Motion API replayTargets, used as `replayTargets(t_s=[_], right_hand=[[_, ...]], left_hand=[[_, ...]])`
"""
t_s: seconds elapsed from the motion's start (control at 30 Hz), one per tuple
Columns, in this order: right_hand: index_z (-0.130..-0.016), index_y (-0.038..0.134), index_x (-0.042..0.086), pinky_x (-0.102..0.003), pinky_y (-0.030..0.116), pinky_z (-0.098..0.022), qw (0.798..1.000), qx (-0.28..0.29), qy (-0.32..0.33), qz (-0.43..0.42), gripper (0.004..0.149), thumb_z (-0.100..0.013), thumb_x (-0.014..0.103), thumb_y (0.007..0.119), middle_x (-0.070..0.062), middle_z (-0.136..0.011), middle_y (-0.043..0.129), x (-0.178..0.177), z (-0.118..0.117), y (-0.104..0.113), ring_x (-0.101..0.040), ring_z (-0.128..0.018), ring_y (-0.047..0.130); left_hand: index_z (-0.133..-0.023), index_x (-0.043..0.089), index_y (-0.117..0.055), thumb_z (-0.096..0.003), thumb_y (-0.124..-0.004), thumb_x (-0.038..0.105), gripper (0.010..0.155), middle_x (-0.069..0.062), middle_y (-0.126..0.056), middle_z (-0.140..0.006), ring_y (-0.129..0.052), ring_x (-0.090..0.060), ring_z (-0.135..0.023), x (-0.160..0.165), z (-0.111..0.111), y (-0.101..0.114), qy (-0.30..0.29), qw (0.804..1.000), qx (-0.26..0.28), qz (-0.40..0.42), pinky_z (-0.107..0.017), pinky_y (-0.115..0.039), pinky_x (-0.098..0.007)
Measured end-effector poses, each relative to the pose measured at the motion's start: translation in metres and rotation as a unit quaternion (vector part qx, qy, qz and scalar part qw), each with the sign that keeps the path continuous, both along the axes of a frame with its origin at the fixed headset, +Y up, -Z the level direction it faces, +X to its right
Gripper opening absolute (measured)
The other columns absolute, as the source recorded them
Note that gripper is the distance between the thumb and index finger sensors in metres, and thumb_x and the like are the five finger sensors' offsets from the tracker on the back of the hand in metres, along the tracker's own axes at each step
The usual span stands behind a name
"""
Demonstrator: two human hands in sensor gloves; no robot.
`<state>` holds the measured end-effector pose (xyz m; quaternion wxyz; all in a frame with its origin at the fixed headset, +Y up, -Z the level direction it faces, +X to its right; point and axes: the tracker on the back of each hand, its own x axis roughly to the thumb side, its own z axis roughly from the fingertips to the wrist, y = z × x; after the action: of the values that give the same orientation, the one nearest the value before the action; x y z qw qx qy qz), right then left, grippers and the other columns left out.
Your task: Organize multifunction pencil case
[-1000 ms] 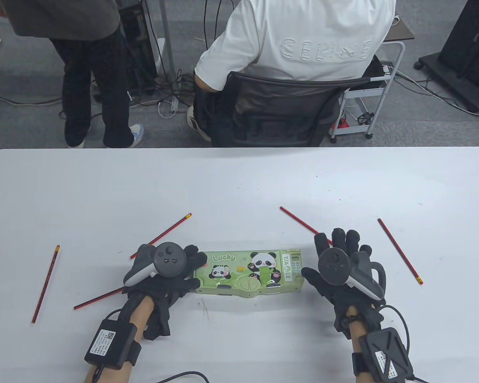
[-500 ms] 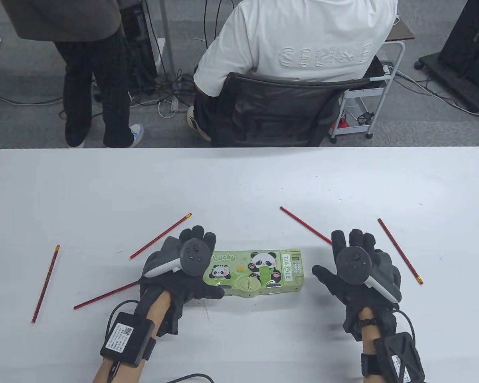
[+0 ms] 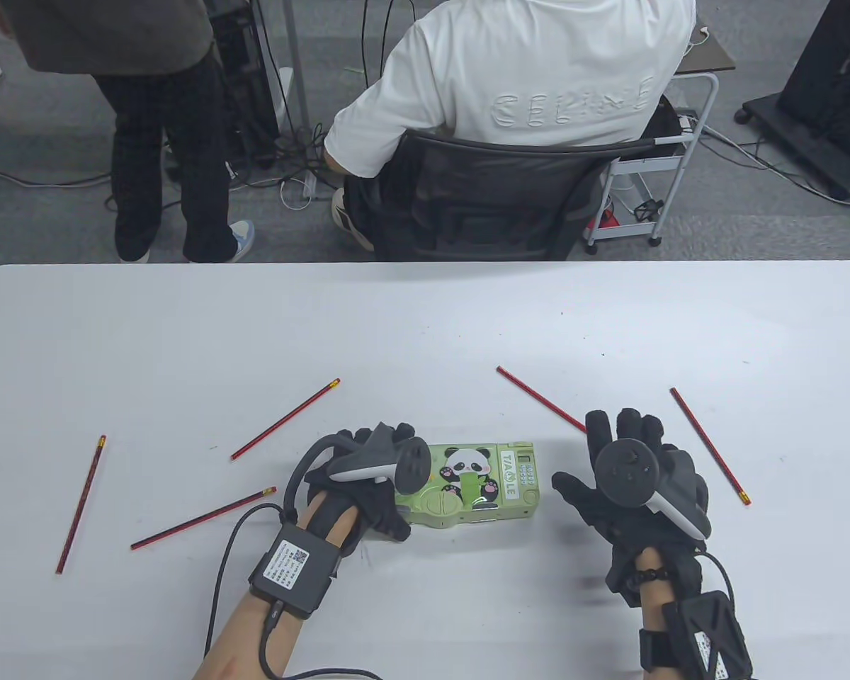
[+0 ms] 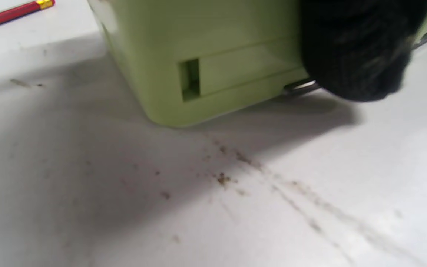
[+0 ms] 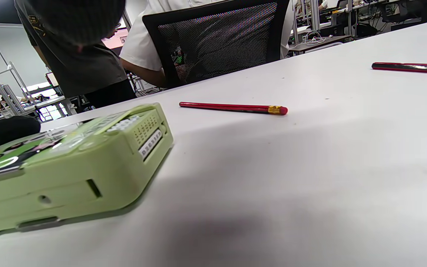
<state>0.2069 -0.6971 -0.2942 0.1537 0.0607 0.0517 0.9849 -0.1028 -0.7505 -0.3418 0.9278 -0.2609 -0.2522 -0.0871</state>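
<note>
The green panda pencil case [image 3: 478, 485] lies closed near the table's front edge. My left hand [image 3: 377, 487] covers its left end, with the thumb on the near side and the fingers over the far edge, gripping it. In the left wrist view a black fingertip [image 4: 354, 55] presses the case's side [image 4: 213, 74]. My right hand [image 3: 609, 457] lies open on the table just right of the case, apart from it. Several red pencils lie loose: two at the left [image 3: 287, 419] [image 3: 204, 518], one far left [image 3: 81, 504], two at the right [image 3: 542, 400] [image 3: 708, 446].
Beyond the table's far edge [image 3: 425, 265] a person in a white shirt sits in a mesh chair [image 3: 496, 198], and another person stands at the back left [image 3: 163, 142]. A white cart [image 3: 669, 163] stands at the back right.
My left hand has slid right over the case's left half and turned on edge, hiding the word Lucky and uncovering the pencil tip beside it. The right hand shifted slightly right, then held still.
</note>
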Motion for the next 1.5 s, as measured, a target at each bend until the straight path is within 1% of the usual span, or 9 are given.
replayTargets(t_s=[0.4, 0.63, 0.77, 0.93, 1.13, 1.17, 1.3, 1.4, 1.5], right_hand=[[-0.114, 0.018, 0.002, -0.081, 0.030, -0.064, 0.999, 0.006, 0.003, -0.041, 0.094, -0.052, 0.056, 0.063, -0.046, -0.106, 0.009, 0.007, 0.000, 0.001, -0.073, -0.093, 0.017], [-0.113, 0.016, -0.004, -0.080, 0.037, -0.065, 0.981, -0.003, 0.055, -0.188, 0.101, -0.050, 0.060, 0.062, -0.050, -0.105, 0.015, 0.001, 0.003, 0.006, -0.075, -0.091, 0.026], [-0.109, 0.011, -0.016, -0.080, 0.037, -0.065, 0.917, -0.039, 0.143, -0.370, 0.113, -0.047, 0.062, 0.065, -0.054, -0.103, 0.016, -0.024, 0.003, 0.002, -0.077, -0.090, 0.027], [-0.100, -0.002, -0.024, -0.082, 0.039, -0.065, 0.830, -0.043, 0.217, -0.511, 0.126, -0.044, 0.062, 0.070, -0.058, -0.099, 0.013, -0.060, 0.006, 0.004, -0.080, -0.090, 0.028], [-0.096, -0.015, -0.018, -0.082, 0.044, -0.065, 0.756, -0.030, 0.204, -0.621, 0.133, -0.045, 0.061, 0.079, -0.058, -0.098, 0.015, -0.089, 0.012, 0.003, -0.080, -0.091, 0.035], [-0.098, -0.012, -0.017, -0.082, 0.045, -0.065, 0.754, -0.024, 0.191, -0.628, 0.132, -0.045, 0.060, 0.081, -0.056, -0.100, 0.018, -0.090, 0.014, 0.005, -0.080, -0.091, 0.038], [-0.104, 0.003, -0.019, -0.080, 0.057, -0.063, 0.796, 0.043, 0.177, -0.577, 0.128, -0.045, 0.062, 0.083, -0.052, -0.102, 0.035, -0.090, 0.017, 0.020, -0.076, -0.090, 0.056], [-0.107, 0.009, -0.017, -0.081, 0.057, -0.063, 0.834, 0.073, 0.186, -0.514, 0.126, -0.045, 0.062, 0.086, -0.051, -0.103, 0.037, -0.089, 0.016, 0.037, -0.075, -0.090, 0.057], [-0.109, 0.011, -0.015, -0.081, 0.056, -0.063, 0.889, 0.093, 0.190, -0.406, 0.125, -0.045, 0.062, 0.086, -0.051, -0.103, 0.039, -0.091, 0.013, 0.056, -0.076, -0.090, 0.058]], left_hand=[[-0.114, -0.004, -0.032, -0.0362, -0.095, 0.064, 0.121, -0.033, -0.058, -0.117, -0.075, -0.060, -0.101, -0.012, 0.011, 0.009, -0.025, 0.992, 0.100, 0.073, -0.066, -0.063, -0.081], [-0.114, -0.006, -0.030, -0.0390, -0.093, 0.065, 0.121, -0.036, -0.054, -0.117, -0.072, -0.063, -0.101, -0.046, 0.032, 0.036, 0.062, 0.958, 0.098, 0.263, -0.066, -0.061, -0.082], [-0.114, -0.008, -0.030, -0.0403, -0.093, 0.064, 0.121, -0.038, -0.053, -0.116, -0.071, -0.065, -0.099, -0.057, 0.048, 0.044, 0.098, 0.917, 0.066, 0.380, -0.064, -0.061, -0.083], [-0.114, -0.008, -0.029, -0.0415, -0.093, 0.064, 0.120, -0.039, -0.052, -0.116, -0.070, -0.066, -0.099, -0.048, 0.063, 0.042, 0.069, 0.877, 0.008, 0.475, -0.065, -0.060, -0.083], [-0.113, -0.010, -0.026, -0.0414, -0.090, 0.064, 0.121, -0.039, -0.050, -0.117, -0.070, -0.066, -0.100, -0.023, 0.075, 0.037, 0.029, 0.863, -0.009, 0.505, -0.064, -0.061, -0.082], [-0.112, -0.010, -0.023, -0.0421, -0.090, 0.063, 0.121, -0.039, -0.048, -0.117, -0.068, -0.066, -0.101, -0.021, 0.076, 0.035, 0.029, 0.859, -0.024, 0.511, -0.065, -0.059, -0.082], [-0.111, -0.010, -0.014, -0.0429, -0.083, 0.064, 0.122, -0.040, -0.037, -0.119, -0.056, -0.068, -0.105, -0.020, 0.075, 0.041, -0.013, 0.882, -0.035, 0.470, -0.068, -0.053, -0.080], [-0.112, -0.007, -0.012, -0.0393, -0.079, 0.068, 0.124, -0.041, -0.028, -0.120, -0.043, -0.071, -0.107, -0.036, 0.074, 0.056, -0.020, 0.882, -0.036, 0.469, -0.068, -0.047, -0.082], [-0.115, -0.003, -0.022, -0.0411, -0.078, 0.065, 0.115, -0.040, -0.029, -0.120, -0.043, -0.069, -0.107, -0.074, 0.067, 0.067, 0.044, 0.894, 0.067, 0.441, -0.068, -0.047, -0.081]])
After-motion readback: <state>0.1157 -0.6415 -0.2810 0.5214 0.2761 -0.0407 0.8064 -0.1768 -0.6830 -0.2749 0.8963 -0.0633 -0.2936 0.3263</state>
